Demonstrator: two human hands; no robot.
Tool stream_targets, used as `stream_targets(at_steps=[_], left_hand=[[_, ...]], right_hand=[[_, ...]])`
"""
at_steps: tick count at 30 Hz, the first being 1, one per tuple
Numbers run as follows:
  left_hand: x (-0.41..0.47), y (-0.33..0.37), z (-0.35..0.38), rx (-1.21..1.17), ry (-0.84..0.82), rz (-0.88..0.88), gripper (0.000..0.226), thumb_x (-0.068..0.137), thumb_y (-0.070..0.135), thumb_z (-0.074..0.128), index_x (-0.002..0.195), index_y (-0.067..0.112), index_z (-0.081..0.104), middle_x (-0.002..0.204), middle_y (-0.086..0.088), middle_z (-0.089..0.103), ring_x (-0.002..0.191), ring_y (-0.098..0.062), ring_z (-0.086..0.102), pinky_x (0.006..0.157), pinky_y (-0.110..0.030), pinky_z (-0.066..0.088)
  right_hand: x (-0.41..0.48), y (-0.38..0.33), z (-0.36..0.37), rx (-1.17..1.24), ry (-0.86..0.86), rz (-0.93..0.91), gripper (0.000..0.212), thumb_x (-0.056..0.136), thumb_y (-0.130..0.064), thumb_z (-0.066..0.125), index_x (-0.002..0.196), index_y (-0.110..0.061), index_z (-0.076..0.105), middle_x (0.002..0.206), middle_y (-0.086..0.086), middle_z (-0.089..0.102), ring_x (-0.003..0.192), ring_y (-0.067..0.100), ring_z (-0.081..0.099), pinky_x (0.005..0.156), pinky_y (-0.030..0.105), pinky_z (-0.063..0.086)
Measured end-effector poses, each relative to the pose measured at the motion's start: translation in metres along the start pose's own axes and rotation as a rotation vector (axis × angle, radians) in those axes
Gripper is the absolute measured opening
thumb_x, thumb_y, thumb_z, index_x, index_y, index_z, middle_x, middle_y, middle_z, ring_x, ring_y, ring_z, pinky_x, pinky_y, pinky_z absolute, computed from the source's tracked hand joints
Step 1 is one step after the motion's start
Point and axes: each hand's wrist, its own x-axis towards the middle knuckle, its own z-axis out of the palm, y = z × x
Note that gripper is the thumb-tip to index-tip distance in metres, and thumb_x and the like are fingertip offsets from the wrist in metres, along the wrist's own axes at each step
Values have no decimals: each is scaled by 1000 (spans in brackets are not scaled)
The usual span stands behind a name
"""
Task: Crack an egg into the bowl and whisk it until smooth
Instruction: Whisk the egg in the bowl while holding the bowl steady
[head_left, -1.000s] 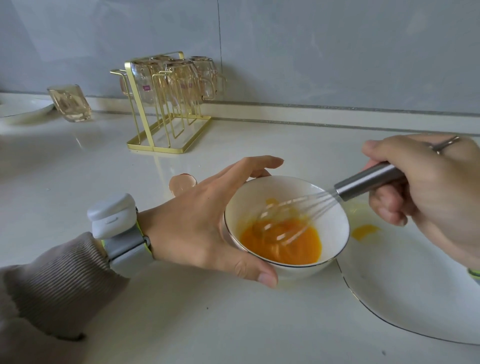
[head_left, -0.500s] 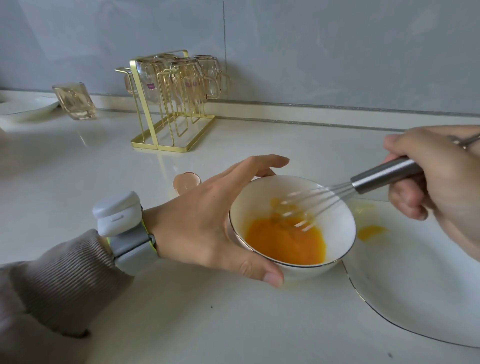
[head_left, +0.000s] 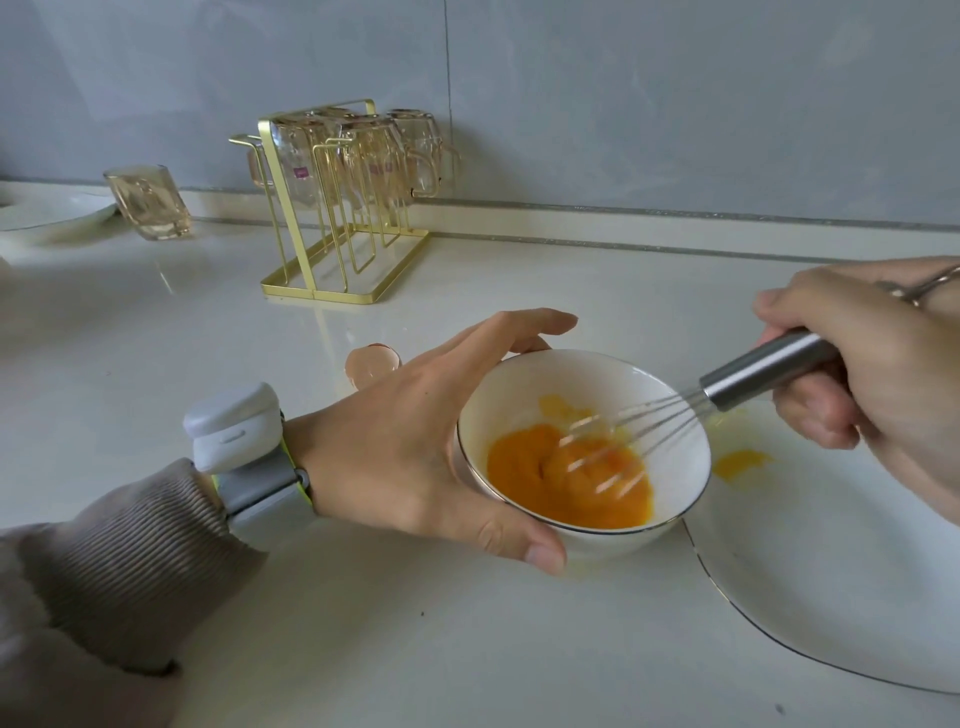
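Note:
A small white bowl with a dark rim line stands on the white counter and holds orange beaten egg. My left hand wraps the bowl's left side, thumb at the front, fingers behind. My right hand grips the steel handle of a wire whisk, whose blurred wires dip into the egg. An empty eggshell lies just behind my left hand.
A large white plate lies right of the bowl with a yellow egg smear on it. A gold rack of glass mugs stands at the back, a tilted glass and another plate to its left.
The whisk head was lifted half a second ago and has dropped back into the egg, shifting within the bowl. My left hand keeps its hold on the bowl.

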Motion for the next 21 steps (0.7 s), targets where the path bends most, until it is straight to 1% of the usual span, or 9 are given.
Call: stream_targets(at_steps=[2,6,8,10,13,15,17,19,21], left_hand=[[0,0,0,10,4,0,123,48,76,77,152,41,22,142,20,48,128,-3,55,101,-14,42],[0,-1,0,12,6,6,121,49,73,78,152,40,22,142,20,48,128,-1,55,100,-12,42],[1,0,0,0,-2,12,125,47,81,77,152,40,22,142,20,48,128,-2,55,100,-12,43],[1,0,0,-5,-3,11,124,48,90,69,151,42,21,144,21,47,130,-3,54,101,-11,42],[0,-1,0,4,2,8,124,47,90,71,151,44,20,144,22,46,130,-2,54,102,-12,41],[1,-1,1,14,1,12,125,46,83,76,151,45,20,145,22,46,130,-1,53,102,-14,42],[1,-1,0,15,2,15,122,47,80,76,150,46,20,146,24,44,131,2,51,101,-8,38],[1,-2,0,3,1,20,122,47,90,70,150,47,20,146,26,42,132,2,50,101,-7,38],[1,-2,0,0,2,22,119,49,94,63,150,47,20,147,26,43,132,1,50,102,-9,39]], right_hand=[[-1,1,1,46,-17,15,46,88,-19,60,46,-3,50,28,3,32,24,21,30,36,16,27],[0,2,1,15,25,7,47,92,-18,58,46,-4,53,29,3,34,24,20,32,35,14,28],[0,3,1,51,13,26,47,91,-17,58,47,-2,49,29,3,32,25,21,30,36,17,28],[0,4,0,47,17,16,48,90,-22,59,45,-7,53,30,3,36,27,22,34,36,17,29],[-1,2,2,-34,5,1,44,82,-29,60,46,-6,54,31,5,39,31,25,37,38,19,32],[-2,2,0,25,2,10,48,86,-26,60,42,-8,53,31,3,37,30,24,36,37,19,31],[-2,2,0,-7,35,-5,47,89,-26,60,46,-9,56,32,4,39,30,23,37,37,18,31],[-3,0,2,-42,16,-18,43,87,-29,62,51,-6,59,32,5,41,30,23,36,40,20,32],[-4,0,2,24,-14,-9,45,88,-29,65,51,-5,59,31,4,40,29,23,35,41,22,32]])
